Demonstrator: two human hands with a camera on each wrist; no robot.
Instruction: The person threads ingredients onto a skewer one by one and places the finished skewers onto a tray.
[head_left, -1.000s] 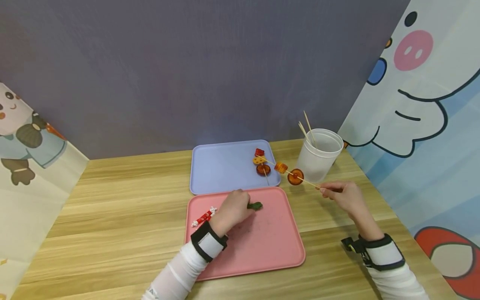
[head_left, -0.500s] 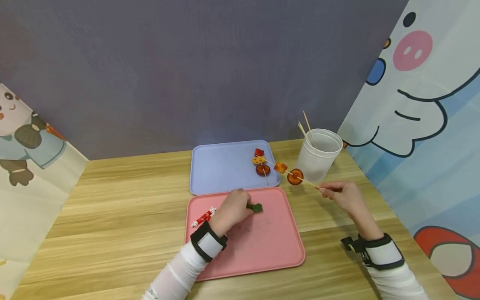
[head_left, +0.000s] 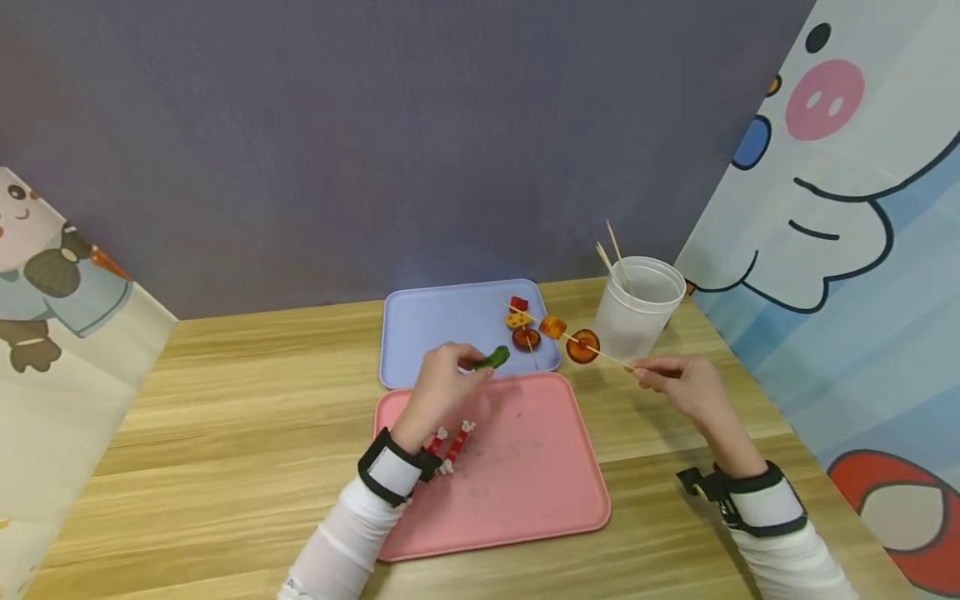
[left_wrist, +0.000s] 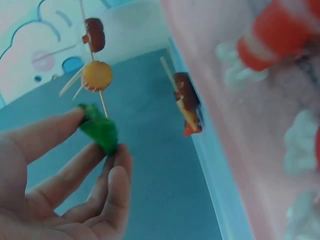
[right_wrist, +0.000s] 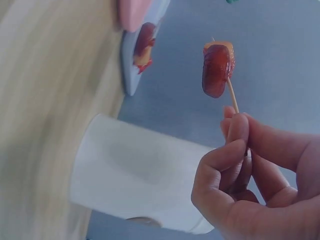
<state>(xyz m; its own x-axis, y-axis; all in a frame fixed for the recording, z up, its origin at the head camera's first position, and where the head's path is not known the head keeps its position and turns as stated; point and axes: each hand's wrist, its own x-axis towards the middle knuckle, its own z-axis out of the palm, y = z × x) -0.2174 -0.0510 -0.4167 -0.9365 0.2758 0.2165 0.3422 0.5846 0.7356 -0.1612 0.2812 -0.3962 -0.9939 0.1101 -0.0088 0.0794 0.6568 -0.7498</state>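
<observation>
In the head view my left hand (head_left: 441, 385) pinches a curved green pepper-like piece (head_left: 492, 358), held up over the border between the two trays. The left wrist view shows this green piece (left_wrist: 102, 131) between thumb and fingers, overlapping the skewer's tip. My right hand (head_left: 686, 387) pinches the blunt end of a wooden skewer (head_left: 613, 359), whose point faces left. Threaded on it are a round brown mushroom-like slice (head_left: 582, 346) and, nearer the point, an orange-brown chunk (head_left: 552, 327). Up close in the right wrist view, the brown slice (right_wrist: 215, 72) looks glossy.
A pink tray (head_left: 525, 492) bears red pieces (head_left: 456, 448) with white frilled ends, partly behind the left wrist. Behind it, a blue tray (head_left: 431, 325) holds a loaded skewer with red, yellow and brown pieces (head_left: 527, 338). At right stands a white tub (head_left: 633, 325) with skewers.
My left hand has lifted the green piece off the pink tray and carried it toward the blue tray. Red pieces now show beside the wrist. The right hand's skewer has shifted slightly left.
</observation>
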